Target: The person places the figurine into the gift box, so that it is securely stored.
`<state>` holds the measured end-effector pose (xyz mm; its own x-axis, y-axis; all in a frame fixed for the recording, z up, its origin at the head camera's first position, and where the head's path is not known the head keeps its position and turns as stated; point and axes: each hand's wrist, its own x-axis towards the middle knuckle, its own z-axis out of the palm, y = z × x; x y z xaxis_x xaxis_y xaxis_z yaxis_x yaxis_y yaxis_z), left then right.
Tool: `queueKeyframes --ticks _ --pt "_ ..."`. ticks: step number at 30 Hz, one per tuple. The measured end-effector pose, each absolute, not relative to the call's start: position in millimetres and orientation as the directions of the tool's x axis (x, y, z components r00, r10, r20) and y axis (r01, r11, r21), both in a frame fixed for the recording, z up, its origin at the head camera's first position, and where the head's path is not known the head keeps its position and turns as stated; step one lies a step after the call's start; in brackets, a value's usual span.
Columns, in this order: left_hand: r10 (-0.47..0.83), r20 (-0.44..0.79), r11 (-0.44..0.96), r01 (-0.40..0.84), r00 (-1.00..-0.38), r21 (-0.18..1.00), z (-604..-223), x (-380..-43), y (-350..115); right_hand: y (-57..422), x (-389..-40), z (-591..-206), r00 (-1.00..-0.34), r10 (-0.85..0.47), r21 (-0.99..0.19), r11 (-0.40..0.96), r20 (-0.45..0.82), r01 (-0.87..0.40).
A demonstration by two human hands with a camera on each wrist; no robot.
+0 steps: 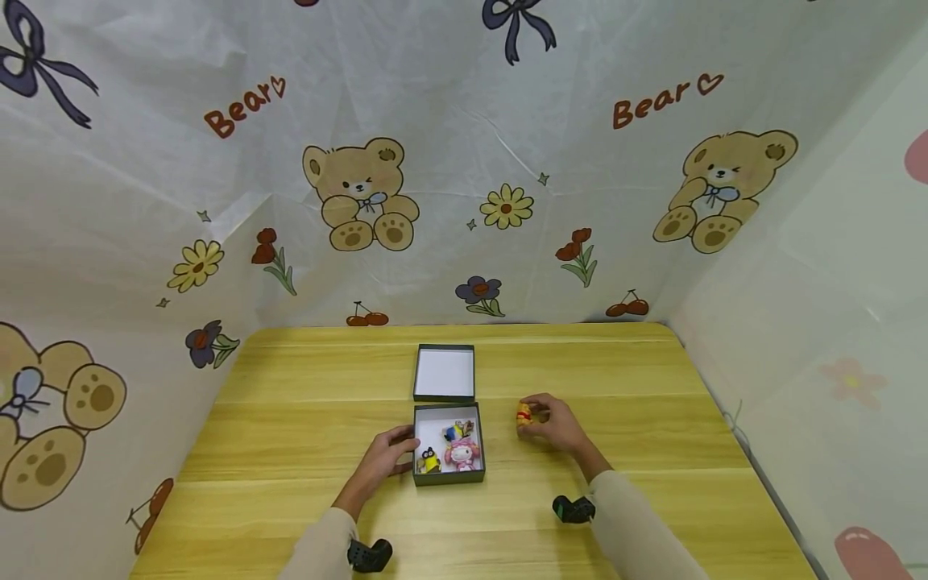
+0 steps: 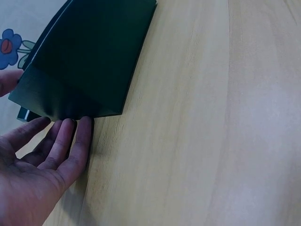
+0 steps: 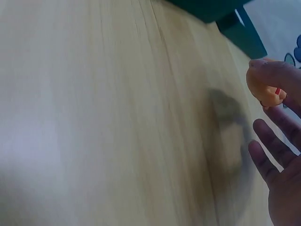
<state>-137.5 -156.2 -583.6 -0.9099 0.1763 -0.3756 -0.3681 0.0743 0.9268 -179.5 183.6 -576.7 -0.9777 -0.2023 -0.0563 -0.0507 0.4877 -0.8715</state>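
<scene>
My left hand (image 1: 386, 457) holds the left wall of a dark green box (image 1: 449, 478) on the table. In the left wrist view its thumb is at one edge of the box and its other fingertips touch the wall. Inside the white-lined box lie a pink-hooded white figurine (image 1: 462, 456), a yellow-and-black figurine (image 1: 429, 461) and a blue-and-yellow figurine (image 1: 455, 433). To the right of the box, my right hand (image 1: 557, 424) pinches a small orange-yellow figurine (image 1: 524, 414) with a red band between thumb and fingertips. The right wrist view shows this figurine (image 3: 263, 87) above the tabletop.
Directly behind the box lies its open lid (image 1: 445, 373), white inside with dark edges. Everything rests on a wood-grain table (image 1: 326, 379). Behind it hangs a white cloth (image 1: 435, 105) printed with bears and flowers, and a pale wall (image 1: 812, 298) borders the right side.
</scene>
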Motion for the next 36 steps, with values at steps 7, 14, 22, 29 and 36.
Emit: queueKeyframes --ticks 7,14,22,29,36 --pt "0.174 -0.372 0.085 -0.362 -0.912 0.928 -582.2 -136.0 -156.6 160.5 -176.3 -563.7 -0.971 -0.236 -0.871 0.482 -0.024 -0.096" --pt "0.177 -0.381 0.086 -0.372 -0.907 0.924 -583.2 -137.6 -155.8 138.5 -174.0 -552.1 -0.961 -0.277 -0.859 0.49 0.008 -0.148" --pt "0.191 -0.379 0.082 -0.37 -0.906 0.925 -560.4 -131.2 -154.9 116.2 -173.4 -545.8 -0.949 -0.313 -0.847 0.496 0.031 -0.191" --pt "0.177 -0.376 0.08 -0.367 -0.91 0.927 -580.7 -138.1 -155.8 98.5 -171.4 -541.9 -0.95 -0.303 -0.834 0.505 0.07 -0.223" --pt "0.178 -0.376 0.074 -0.368 -0.909 0.927 -582.2 -137.1 -155.8 81.3 -169.8 -539.6 -0.931 -0.345 -0.824 0.49 0.117 -0.285"
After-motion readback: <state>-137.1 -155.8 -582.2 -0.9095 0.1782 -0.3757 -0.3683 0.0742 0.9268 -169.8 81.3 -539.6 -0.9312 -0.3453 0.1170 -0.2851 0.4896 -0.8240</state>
